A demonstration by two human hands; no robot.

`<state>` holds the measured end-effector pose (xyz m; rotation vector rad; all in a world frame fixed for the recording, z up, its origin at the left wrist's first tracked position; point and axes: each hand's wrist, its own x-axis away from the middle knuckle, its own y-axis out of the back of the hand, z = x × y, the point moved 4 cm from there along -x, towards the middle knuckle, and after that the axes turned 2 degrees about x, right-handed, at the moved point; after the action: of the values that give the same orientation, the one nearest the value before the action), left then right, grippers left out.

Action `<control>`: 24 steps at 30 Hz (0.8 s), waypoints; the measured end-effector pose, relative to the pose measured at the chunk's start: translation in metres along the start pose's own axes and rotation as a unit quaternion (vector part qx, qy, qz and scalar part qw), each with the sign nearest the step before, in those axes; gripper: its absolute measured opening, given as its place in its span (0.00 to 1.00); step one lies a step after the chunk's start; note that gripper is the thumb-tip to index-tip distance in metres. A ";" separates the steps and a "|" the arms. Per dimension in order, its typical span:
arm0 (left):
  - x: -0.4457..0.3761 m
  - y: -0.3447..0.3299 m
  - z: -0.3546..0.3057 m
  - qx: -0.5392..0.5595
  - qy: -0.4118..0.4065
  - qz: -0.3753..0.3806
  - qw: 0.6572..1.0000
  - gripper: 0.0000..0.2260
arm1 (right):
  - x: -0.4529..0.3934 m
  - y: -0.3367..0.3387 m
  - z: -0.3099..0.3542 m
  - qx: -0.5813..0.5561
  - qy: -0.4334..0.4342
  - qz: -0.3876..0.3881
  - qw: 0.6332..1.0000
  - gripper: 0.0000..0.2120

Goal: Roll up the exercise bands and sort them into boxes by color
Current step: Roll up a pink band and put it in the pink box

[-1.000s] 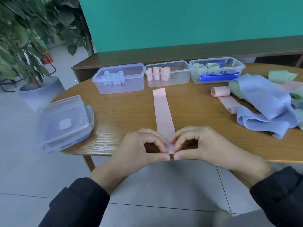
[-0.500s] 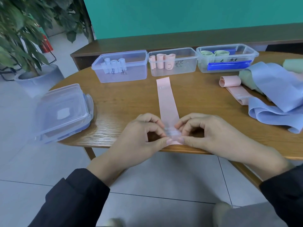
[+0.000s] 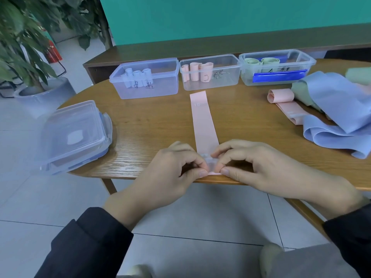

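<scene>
Since the earlier frames both hands have kept at the near end of the pink band, and the small roll between the fingertips looks a little thicker, while the flat stretch beyond them reads shorter.

Far left, a potted plant (image 3: 24, 43) stands on the floor. On the left edge of the wooden desk (image 3: 150, 127) sits a closed clear lidded box (image 3: 74, 135) with blue clips, partly overhanging. Behind it, at the back, the left box (image 3: 146, 79) holds pale blue rolls and bears handwritten marks that cannot be read.

The left hand (image 3: 170, 173) pinches the left side of the rolled end with curled fingers and thumb. The pink band (image 3: 202, 121) lies flat from the near desk edge straight toward the middle box (image 3: 209, 74), its far end just short of that box and printed with "15". This box holds upright pink rolls and carries illegible handwriting. The right hand (image 3: 259, 167) pinches the right side of the same rolled end, thumb tip at the desk edge.

Further right, the right box (image 3: 277, 67) holds green rolls and something dark blue; its writing is unclear. In front of it lies a partly rolled pink band (image 3: 281, 96), touching a loose heap of bands (image 3: 337, 109) in blue and green.
</scene>
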<state>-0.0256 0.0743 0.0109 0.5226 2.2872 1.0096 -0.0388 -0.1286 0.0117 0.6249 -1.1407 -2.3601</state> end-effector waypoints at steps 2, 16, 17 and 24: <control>0.001 0.001 -0.001 -0.001 -0.007 -0.006 1.000 0.03 | 0.002 0.000 0.000 -0.003 0.000 -0.012 1.000 0.05; 0.000 -0.002 -0.005 -0.030 -0.004 -0.020 0.999 0.02 | -0.007 -0.001 -0.003 -0.007 -0.032 -0.027 0.999 0.01; 0.000 -0.003 -0.005 -0.040 -0.011 -0.021 0.999 0.02 | -0.008 -0.001 -0.002 -0.003 -0.036 -0.024 0.999 0.01; -0.002 -0.006 -0.002 -0.003 0.012 -0.056 0.998 0.03 | -0.012 0.000 -0.004 0.007 -0.049 -0.034 0.998 0.03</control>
<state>-0.0258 0.0683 0.0077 0.3779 2.3069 0.9723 -0.0269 -0.1239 0.0121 0.5679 -1.1974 -2.4655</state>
